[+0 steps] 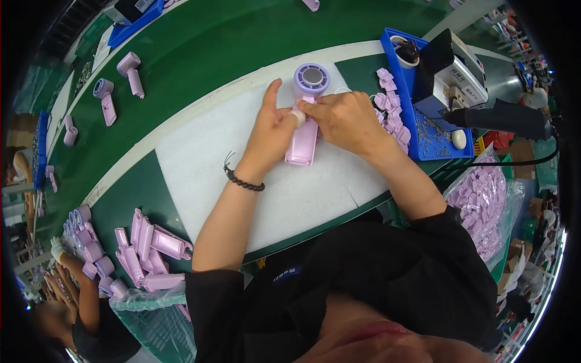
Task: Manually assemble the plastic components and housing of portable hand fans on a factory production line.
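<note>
Head view: both hands, left (270, 130) and right (346, 119), pinch a lilac fan (305, 115) lying on the white mat (200, 157) on the table. Fingers (295, 117) are closed on its handle; a slip could knock it askew.

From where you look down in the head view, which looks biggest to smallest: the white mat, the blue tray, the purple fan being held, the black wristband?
1. White mat
2. Blue tray
3. Purple fan, between left hand and right hand; fisheye bending makes tray against fan a little unsure
4. Black wristband
</note>
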A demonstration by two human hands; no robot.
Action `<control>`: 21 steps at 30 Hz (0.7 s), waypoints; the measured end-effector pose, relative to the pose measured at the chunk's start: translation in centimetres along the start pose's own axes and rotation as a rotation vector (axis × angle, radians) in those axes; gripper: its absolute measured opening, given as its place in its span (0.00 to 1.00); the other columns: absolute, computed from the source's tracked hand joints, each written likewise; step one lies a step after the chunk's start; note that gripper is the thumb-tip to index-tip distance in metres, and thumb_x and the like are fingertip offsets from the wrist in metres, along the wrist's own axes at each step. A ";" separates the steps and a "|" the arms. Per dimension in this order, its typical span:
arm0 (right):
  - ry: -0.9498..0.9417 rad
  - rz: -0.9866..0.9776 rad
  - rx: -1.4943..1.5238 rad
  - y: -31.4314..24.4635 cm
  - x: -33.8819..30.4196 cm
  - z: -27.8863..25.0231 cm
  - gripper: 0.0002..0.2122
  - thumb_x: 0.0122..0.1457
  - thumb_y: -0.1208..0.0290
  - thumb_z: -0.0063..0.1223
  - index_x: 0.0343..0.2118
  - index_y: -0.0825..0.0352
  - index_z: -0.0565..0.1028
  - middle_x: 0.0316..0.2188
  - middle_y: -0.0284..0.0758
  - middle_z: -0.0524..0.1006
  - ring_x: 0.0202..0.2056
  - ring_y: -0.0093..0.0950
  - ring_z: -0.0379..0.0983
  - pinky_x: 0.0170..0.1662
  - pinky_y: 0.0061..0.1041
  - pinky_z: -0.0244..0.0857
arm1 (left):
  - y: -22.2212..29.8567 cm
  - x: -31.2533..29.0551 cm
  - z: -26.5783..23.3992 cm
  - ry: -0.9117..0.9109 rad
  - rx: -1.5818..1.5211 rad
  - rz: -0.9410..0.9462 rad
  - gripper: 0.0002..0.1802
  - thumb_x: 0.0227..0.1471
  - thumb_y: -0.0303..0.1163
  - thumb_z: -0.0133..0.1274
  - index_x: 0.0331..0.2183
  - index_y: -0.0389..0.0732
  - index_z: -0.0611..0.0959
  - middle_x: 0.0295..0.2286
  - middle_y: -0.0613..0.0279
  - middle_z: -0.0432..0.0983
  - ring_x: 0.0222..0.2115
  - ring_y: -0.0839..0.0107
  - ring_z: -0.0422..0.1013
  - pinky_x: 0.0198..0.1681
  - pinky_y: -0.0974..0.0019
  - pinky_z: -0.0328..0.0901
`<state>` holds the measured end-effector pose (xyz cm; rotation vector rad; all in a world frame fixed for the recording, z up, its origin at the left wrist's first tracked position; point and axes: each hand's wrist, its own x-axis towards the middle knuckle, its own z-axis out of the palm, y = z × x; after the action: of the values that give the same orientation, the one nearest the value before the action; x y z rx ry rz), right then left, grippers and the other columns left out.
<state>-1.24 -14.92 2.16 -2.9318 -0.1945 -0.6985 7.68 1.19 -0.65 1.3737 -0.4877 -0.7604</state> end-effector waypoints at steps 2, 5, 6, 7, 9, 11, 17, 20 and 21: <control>-0.026 0.009 0.031 -0.5 0.0 -0.4 0.20 0.47 0.71 0.61 0.46 0.57 0.80 0.21 0.34 0.80 0.15 0.33 0.71 0.20 0.26 0.62 | -0.1 0.2 -0.1 -0.012 -0.114 -0.054 0.40 0.51 0.18 0.40 0.65 0.35 0.51 0.34 0.50 0.78 0.29 0.63 0.75 0.33 0.68 0.71; -0.112 0.031 0.116 -1.5 -0.1 -1.6 0.26 0.50 0.76 0.61 0.56 0.58 0.74 0.23 0.36 0.82 0.17 0.32 0.74 0.21 0.21 0.63 | -0.4 0.6 -0.2 -0.046 -0.471 -0.210 0.38 0.56 0.18 0.40 0.65 0.39 0.50 0.37 0.49 0.78 0.32 0.62 0.77 0.37 0.66 0.75; -0.129 0.070 0.104 -1.7 -0.2 -1.9 0.29 0.50 0.77 0.60 0.59 0.60 0.70 0.24 0.35 0.83 0.16 0.30 0.73 0.21 0.20 0.63 | -0.2 0.4 -0.1 -0.039 -0.469 -0.213 0.38 0.56 0.18 0.40 0.65 0.39 0.50 0.37 0.49 0.78 0.32 0.62 0.77 0.37 0.66 0.75; -0.147 0.110 0.091 -1.7 -0.6 -2.3 0.33 0.51 0.79 0.60 0.62 0.61 0.65 0.24 0.35 0.83 0.16 0.28 0.72 0.21 0.18 0.62 | 0.1 0.2 0.1 -0.096 -0.490 -0.181 0.37 0.57 0.19 0.40 0.65 0.40 0.50 0.38 0.47 0.77 0.33 0.61 0.77 0.38 0.64 0.75; -0.030 0.229 0.380 -1.8 -1.8 -2.9 0.30 0.52 0.80 0.60 0.60 0.65 0.67 0.26 0.34 0.83 0.16 0.26 0.70 0.22 0.17 0.61 | 0.8 0.1 0.7 -0.224 -0.535 -0.108 0.35 0.60 0.20 0.41 0.65 0.44 0.50 0.40 0.45 0.76 0.35 0.59 0.78 0.40 0.60 0.76; 0.188 0.259 0.539 -1.3 -3.6 -4.8 0.24 0.53 0.82 0.59 0.55 0.72 0.72 0.34 0.34 0.84 0.18 0.19 0.67 0.22 0.15 0.60 | 0.9 0.2 0.9 -0.303 -0.563 -0.072 0.35 0.61 0.21 0.41 0.65 0.46 0.50 0.41 0.44 0.75 0.36 0.59 0.78 0.42 0.59 0.77; 1.195 -0.003 0.604 7.3 -13.9 -12.2 0.11 0.63 0.75 0.42 0.47 0.69 0.71 0.32 0.41 0.76 0.29 0.25 0.73 0.33 0.19 0.68 | 0.8 0.4 -0.3 -0.216 -0.497 -0.073 0.33 0.63 0.21 0.38 0.65 0.51 0.50 0.42 0.41 0.74 0.38 0.55 0.78 0.42 0.56 0.77; 1.270 0.163 0.626 9.6 -12.2 -13.9 0.21 0.62 0.72 0.42 0.58 0.67 0.62 0.52 0.46 0.70 0.46 0.34 0.73 0.53 0.30 0.65 | 0.6 0.4 0.6 -0.157 -0.414 -0.053 0.33 0.63 0.21 0.37 0.65 0.51 0.49 0.42 0.41 0.75 0.39 0.54 0.78 0.42 0.56 0.77; 1.171 0.198 0.807 9.5 -11.2 -13.8 0.22 0.63 0.70 0.43 0.60 0.67 0.61 0.54 0.47 0.69 0.52 0.39 0.70 0.58 0.34 0.61 | 0.6 0.2 0.7 -0.170 -0.412 -0.058 0.33 0.63 0.21 0.37 0.65 0.51 0.49 0.42 0.41 0.75 0.39 0.54 0.78 0.42 0.56 0.77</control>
<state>-15.74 -27.42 8.49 -1.4508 -0.0330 -1.6361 7.47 0.56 0.02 0.9476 -0.3973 -0.9701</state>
